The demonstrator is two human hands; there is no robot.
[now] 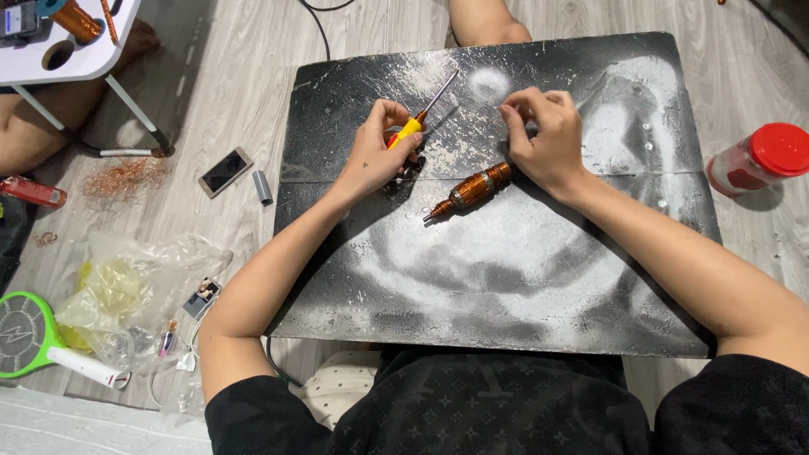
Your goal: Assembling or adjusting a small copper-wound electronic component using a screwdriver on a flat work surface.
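My left hand point(379, 150) grips a yellow-handled screwdriver point(410, 128) whose shaft points up and right over a black, white-dusted board point(506, 278). A small dark part lies under that hand, mostly hidden. My right hand point(543, 135) rests on the board with its fingers pinched together near its upper left; whatever they pinch is too small to see. A copper-wound motor armature point(472, 190) lies on the board just below and left of my right hand, its shaft pointing down-left.
A red-lidded jar point(758, 158) lies on the floor at right. At left are a phone point(225, 171), a grey cylinder point(263, 187), tangled copper wire point(125, 179), a plastic bag point(135, 291), a green racket-shaped swatter point(34, 335) and a white table leg point(135, 114). Another person's foot shows top left.
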